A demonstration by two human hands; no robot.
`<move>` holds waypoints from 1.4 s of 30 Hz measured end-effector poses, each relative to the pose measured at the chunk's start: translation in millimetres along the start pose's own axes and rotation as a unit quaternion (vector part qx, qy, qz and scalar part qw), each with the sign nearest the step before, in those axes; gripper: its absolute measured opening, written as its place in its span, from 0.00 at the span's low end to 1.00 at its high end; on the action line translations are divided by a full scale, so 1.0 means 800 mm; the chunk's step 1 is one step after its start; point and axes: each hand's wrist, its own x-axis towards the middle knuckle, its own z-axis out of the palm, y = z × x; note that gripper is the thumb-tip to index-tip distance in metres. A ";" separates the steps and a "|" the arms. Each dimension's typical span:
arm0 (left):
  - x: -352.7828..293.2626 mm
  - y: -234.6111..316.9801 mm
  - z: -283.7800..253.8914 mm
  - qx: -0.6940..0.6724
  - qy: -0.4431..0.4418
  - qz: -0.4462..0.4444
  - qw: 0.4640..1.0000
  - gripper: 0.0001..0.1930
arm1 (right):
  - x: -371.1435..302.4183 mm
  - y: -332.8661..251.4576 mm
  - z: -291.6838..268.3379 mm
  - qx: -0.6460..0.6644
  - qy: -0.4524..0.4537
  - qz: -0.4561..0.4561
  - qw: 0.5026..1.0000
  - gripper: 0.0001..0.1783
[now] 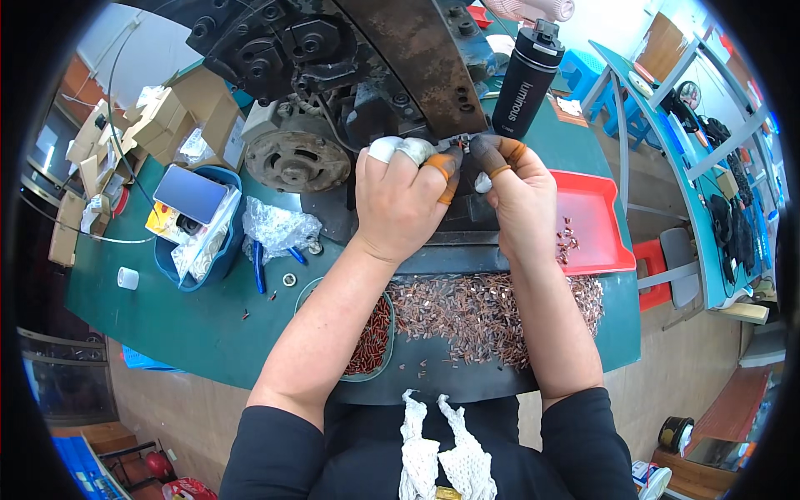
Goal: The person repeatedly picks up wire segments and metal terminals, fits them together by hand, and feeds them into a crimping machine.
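Observation:
Both hands are raised together at the lower front of a dark, greasy machine (433, 62). My left hand (398, 196) is closed, its thumb and forefinger pinched at the machine's working point. White wraps cover some of its fingers, and worn orange and dark finger covers the others. Close beside it, my right hand (525, 196) is pinched too, in similar covers. A tiny metallic piece shows between the fingertips, too small to name. Below my forearms lies a spread of small copper-brown metal pieces (458, 321). A clear bowl (390, 354) of reddish-brown cylindrical parts is partly behind my left forearm.
A red tray (596, 217) with a few small parts sits right of my right hand. Behind it stands a black bottle (529, 79). On the left are a blue basket (236, 217) holding a phone (190, 193), blue-handled pliers (259, 267), a plastic bag (279, 229) and cardboard boxes (204, 112).

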 end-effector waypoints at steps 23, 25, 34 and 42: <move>0.007 0.006 -0.014 0.010 -0.005 -0.018 1.000 0.13 | -0.007 0.008 0.006 -0.276 -0.031 -0.200 0.940 0.09; 0.012 0.008 -0.030 -0.013 -0.012 -0.036 0.999 0.13 | -0.018 -0.005 0.005 -0.282 -0.039 -0.201 0.937 0.08; -0.043 0.052 -0.187 -0.062 -0.465 -0.304 0.829 0.16 | -0.078 -0.022 -0.161 -0.360 0.074 -0.081 0.926 0.09; -0.078 0.047 -0.180 -0.020 -0.442 -0.290 0.848 0.14 | -0.132 0.000 -0.143 -0.418 -0.027 -0.078 0.905 0.10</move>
